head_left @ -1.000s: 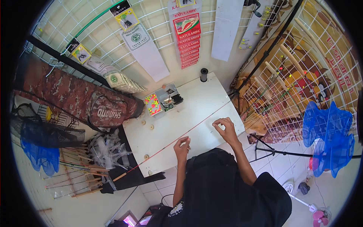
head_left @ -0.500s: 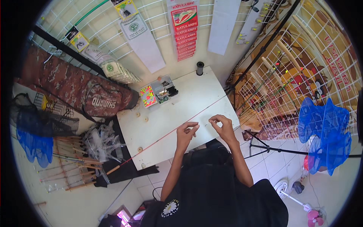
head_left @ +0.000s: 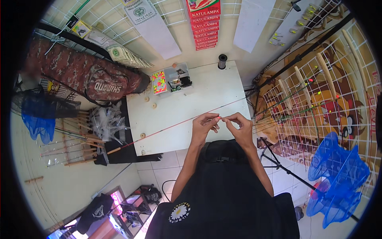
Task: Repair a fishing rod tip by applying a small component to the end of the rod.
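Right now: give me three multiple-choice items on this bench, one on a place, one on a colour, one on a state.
1. Where does the black spool stand?
A. far edge of the white table
B. on the floor
C. inside the tackle box

2. What colour is the thin rod lying across the table?
A. blue
B. red
C. white

3. How are the two hands placed?
A. far apart
B. under the table
C. fingertips meeting over the rod

Key: A, it stands by the wall; B, a red line; C, left hand and right hand pinch together.
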### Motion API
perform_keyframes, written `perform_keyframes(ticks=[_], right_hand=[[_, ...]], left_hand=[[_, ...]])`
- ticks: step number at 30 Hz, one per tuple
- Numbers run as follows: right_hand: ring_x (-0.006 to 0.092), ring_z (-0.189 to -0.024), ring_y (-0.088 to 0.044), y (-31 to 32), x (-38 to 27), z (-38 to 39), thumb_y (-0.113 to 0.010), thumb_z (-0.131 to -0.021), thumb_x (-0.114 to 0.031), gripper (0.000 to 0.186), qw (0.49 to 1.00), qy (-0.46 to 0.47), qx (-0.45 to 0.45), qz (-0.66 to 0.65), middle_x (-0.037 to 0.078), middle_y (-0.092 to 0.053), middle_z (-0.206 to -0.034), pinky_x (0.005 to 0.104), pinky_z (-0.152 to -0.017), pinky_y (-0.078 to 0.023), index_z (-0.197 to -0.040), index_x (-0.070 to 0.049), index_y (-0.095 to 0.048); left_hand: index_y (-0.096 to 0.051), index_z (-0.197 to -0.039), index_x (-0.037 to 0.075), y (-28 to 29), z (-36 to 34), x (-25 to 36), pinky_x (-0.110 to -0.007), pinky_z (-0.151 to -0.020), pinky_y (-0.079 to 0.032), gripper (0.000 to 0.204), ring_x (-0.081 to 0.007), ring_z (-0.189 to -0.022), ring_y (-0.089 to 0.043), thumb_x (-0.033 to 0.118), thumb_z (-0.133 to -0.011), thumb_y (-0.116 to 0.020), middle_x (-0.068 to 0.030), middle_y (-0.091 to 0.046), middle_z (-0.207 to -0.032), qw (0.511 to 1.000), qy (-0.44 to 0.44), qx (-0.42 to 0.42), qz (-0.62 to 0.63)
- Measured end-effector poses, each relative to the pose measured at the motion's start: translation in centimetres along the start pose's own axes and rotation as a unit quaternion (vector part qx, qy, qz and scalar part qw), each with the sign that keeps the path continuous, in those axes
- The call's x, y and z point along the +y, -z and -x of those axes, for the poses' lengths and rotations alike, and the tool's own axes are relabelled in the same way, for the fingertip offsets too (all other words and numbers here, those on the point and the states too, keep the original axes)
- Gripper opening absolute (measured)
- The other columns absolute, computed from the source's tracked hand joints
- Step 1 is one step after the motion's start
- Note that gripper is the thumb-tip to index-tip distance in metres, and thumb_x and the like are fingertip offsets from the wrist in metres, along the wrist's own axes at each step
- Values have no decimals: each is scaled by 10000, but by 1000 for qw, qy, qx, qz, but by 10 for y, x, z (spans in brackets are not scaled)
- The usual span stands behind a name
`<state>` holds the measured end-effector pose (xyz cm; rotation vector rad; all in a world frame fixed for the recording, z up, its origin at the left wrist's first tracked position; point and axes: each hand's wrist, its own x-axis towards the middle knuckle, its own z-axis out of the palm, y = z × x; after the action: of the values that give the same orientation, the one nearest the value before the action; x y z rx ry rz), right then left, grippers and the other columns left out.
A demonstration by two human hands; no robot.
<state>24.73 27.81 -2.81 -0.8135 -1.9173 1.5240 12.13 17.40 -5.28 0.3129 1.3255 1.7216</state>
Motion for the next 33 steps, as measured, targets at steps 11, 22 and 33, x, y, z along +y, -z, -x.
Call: perform_keyframes(ticks=[11,22,33], right_hand=[[207,-846,-715,33,-24,-15,-658,-846,-47,97,1000,16,-21,-4,134,-721,-843,307,-752,-539,-871,43,-631],[253,-769,-719,25,-30,-11,-694,-797,1,109,983,120,23,137,146,-707,-821,299,-645,-536,-880,29,-629],[254,-783,-720,14,-30,-14,-701,-783,18,126,976,146,26,159,153,-710,-841,301,-662,-545,-884,40,-630]], left_hand=[[-636,-1016,-42,-33,-6,-2,-267,-487,-492,212,-162,-606,-614,78,-855,-703,-122,-642,-880,999,0,3,50],[-645,-983,-35,-36,-6,-9,-222,-460,-435,212,-116,-528,-573,82,-832,-738,-87,-648,-795,992,16,9,123],[-618,-869,0,-30,-10,-9,-197,-395,-364,128,-68,-483,-497,39,-825,-732,-78,-639,-790,990,-23,32,132]])
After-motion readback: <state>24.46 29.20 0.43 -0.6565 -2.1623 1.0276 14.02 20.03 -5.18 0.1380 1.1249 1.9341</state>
